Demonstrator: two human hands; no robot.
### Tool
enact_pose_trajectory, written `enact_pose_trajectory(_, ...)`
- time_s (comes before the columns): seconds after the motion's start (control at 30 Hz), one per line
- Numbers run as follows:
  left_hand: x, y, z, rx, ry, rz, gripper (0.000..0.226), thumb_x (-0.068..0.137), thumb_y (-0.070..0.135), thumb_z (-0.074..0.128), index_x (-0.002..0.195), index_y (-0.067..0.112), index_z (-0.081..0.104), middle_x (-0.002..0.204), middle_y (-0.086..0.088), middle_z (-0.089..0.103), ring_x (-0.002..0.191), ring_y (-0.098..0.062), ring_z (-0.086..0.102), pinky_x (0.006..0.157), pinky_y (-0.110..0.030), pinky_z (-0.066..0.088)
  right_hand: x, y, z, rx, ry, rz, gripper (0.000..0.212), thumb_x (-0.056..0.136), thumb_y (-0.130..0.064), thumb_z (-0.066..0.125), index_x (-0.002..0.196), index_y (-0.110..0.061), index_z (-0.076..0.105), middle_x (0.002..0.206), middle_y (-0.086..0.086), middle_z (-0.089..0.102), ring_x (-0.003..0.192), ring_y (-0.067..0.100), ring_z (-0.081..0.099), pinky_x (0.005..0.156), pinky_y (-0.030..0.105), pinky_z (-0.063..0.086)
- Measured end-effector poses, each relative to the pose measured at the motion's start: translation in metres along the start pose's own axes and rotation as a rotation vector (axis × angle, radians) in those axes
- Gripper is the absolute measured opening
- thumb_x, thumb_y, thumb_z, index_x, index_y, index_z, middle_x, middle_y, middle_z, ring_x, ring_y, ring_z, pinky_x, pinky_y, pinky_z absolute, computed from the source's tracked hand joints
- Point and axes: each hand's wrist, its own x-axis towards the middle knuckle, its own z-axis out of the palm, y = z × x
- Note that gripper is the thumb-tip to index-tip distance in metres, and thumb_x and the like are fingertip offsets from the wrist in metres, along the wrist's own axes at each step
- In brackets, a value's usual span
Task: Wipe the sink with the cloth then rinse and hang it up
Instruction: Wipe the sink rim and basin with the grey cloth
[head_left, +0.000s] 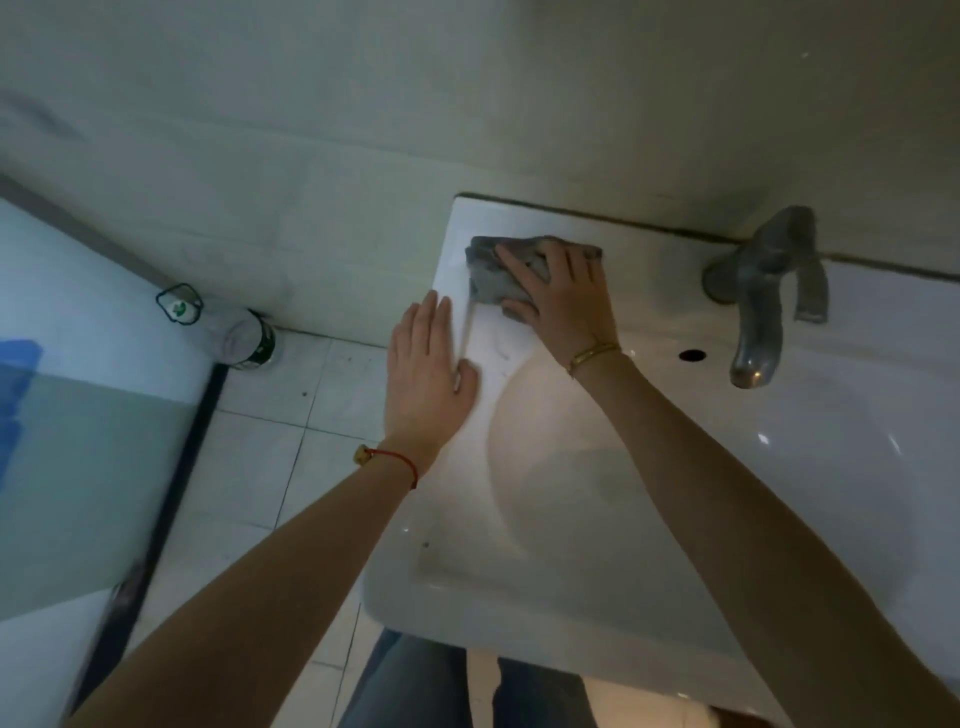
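Note:
A white ceramic sink (649, 618) is fixed to the wall, its basin in the middle of the view. A grey cloth (485, 270) lies on the sink's back left corner. My right hand (563, 299) presses flat on the cloth, fingers spread over it. My left hand (428, 374) rests flat on the sink's left rim, fingers together, holding nothing. A metal tap (763, 296) stands at the back of the sink, to the right of the cloth.
A plastic bottle (234, 332) lies on the tiled floor by the wall, left of the sink. A glass partition with a dark frame (171, 467) runs along the left. An overflow hole (692, 355) sits below the tap.

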Motion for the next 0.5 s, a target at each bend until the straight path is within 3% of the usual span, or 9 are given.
enact_pose_trajectory(0.07,0.000,0.000,0.000,0.010,0.017,0.005,0.067,0.092,0.025,0.050,0.152,0.004,0.029,0.160,-0.015,0.027,0.148,-0.034,0.023,0.123,-0.047,0.019,-0.009,0.032,0.005,-0.064,0.014,0.014,0.060,0.089,-0.054,0.040,0.143,-0.028,0.040,0.124,0.017,0.053,0.105,0.034,0.048,0.090,0.043,0.041)
enact_pose_trajectory(0.17,0.002,0.002,0.002,0.016,0.019,0.001,0.067,0.091,0.024,0.050,0.152,0.004,0.029,0.159,-0.015,0.028,0.147,-0.033,0.024,0.123,-0.047,0.019,-0.029,0.085,0.000,-0.036,0.038,0.214,0.054,0.094,-0.050,0.036,0.143,-0.027,0.039,0.124,0.018,0.050,0.108,0.037,0.048,0.090,0.045,0.038)
enact_pose_trajectory(0.3,0.005,0.005,0.005,0.020,0.024,-0.016,0.067,0.091,0.022,0.052,0.151,0.003,0.029,0.158,-0.015,0.030,0.146,-0.030,0.027,0.119,-0.051,0.026,-0.010,0.060,0.009,0.007,0.122,0.340,0.051,0.094,-0.052,0.040,0.140,-0.029,0.044,0.127,0.018,0.050,0.112,0.037,0.043,0.098,0.050,0.032)
enact_pose_trajectory(0.43,0.005,0.004,0.006,0.032,0.011,-0.032,0.068,0.091,0.025,0.053,0.152,0.006,0.029,0.159,-0.013,0.029,0.147,-0.028,0.026,0.121,-0.049,0.024,0.022,-0.013,0.016,0.099,0.084,0.075,0.056,0.091,-0.056,0.038,0.144,-0.035,0.038,0.133,0.016,0.048,0.119,0.037,0.043,0.101,0.050,0.031)
enact_pose_trajectory(0.5,0.006,0.003,0.006,0.033,0.004,-0.033,0.068,0.092,0.027,0.052,0.153,0.008,0.028,0.160,-0.011,0.027,0.148,-0.027,0.025,0.121,-0.048,0.023,0.029,-0.012,0.016,0.101,0.050,-0.037,0.056,0.092,-0.053,0.037,0.144,-0.035,0.036,0.135,0.013,0.048,0.120,0.034,0.044,0.101,0.046,0.031)
